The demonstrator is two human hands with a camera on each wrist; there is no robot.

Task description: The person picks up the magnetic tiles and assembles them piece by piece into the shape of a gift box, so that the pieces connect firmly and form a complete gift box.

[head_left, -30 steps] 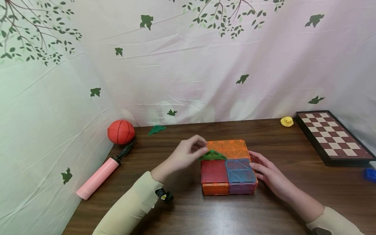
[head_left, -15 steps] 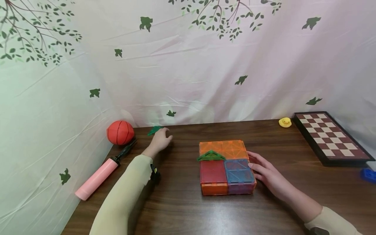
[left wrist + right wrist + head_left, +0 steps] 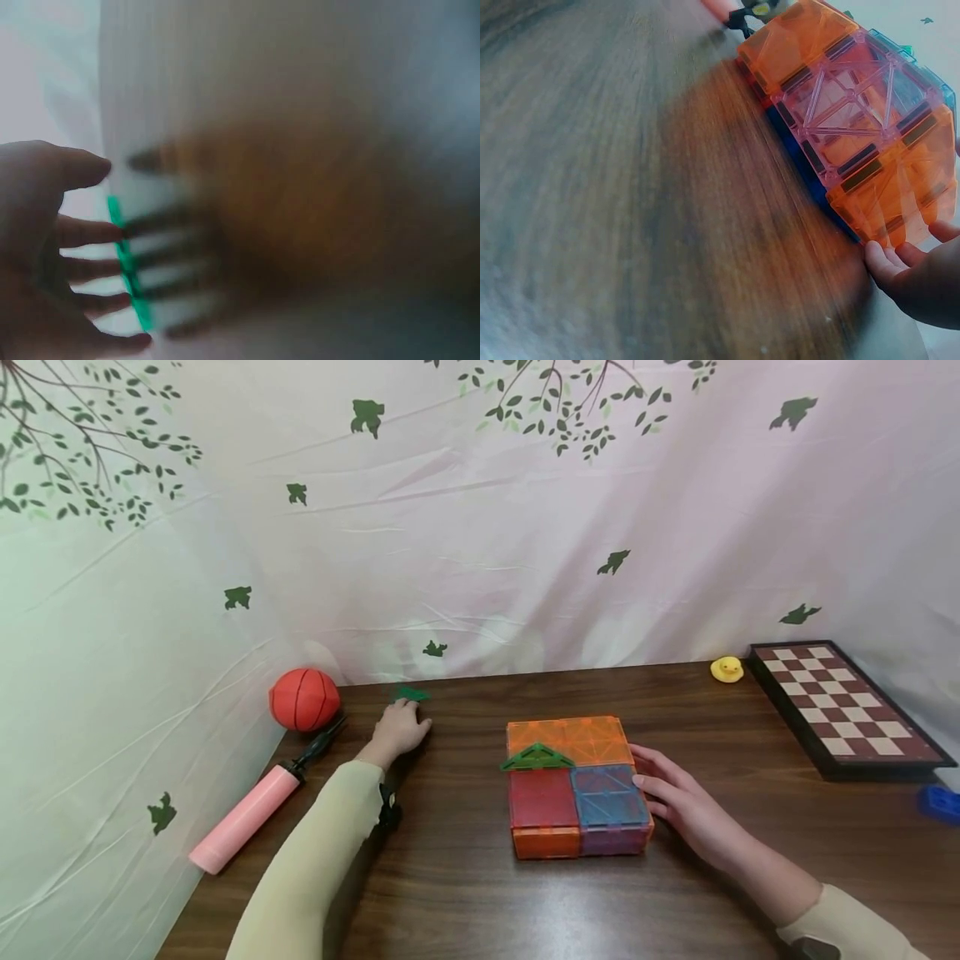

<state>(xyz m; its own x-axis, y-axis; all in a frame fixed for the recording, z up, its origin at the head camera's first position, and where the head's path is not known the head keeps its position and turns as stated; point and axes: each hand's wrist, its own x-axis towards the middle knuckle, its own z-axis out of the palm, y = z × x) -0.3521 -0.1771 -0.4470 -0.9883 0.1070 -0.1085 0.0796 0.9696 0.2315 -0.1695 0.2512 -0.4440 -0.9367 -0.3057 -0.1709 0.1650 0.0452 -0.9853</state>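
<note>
At the back left of the table, my left hand (image 3: 397, 728) reaches over a loose green triangular tile (image 3: 413, 692). In the left wrist view, its fairly straight fingertips touch the edge of that tile (image 3: 129, 262), and the thumb is apart from it. A low box of translucent magnetic tiles (image 3: 611, 795) stands in the middle, with orange, red, blue and purple faces. On its top stands a light green triangular tile (image 3: 537, 758). My right hand (image 3: 693, 810) rests its fingertips against the box's right side, on an orange tile (image 3: 889, 187).
A red ball (image 3: 304, 699) and a pink hand pump (image 3: 246, 818) lie along the left edge. At the back right are a yellow rubber duck (image 3: 727, 669) and a checkered board (image 3: 847, 706). A blue piece (image 3: 939, 804) sits at the right edge. A printed curtain (image 3: 480, 552) closes the back.
My left hand has left the small triangle on the box and moved left to the loose green tile, which has shifted slightly right. My right hand stays at the box's side.
</note>
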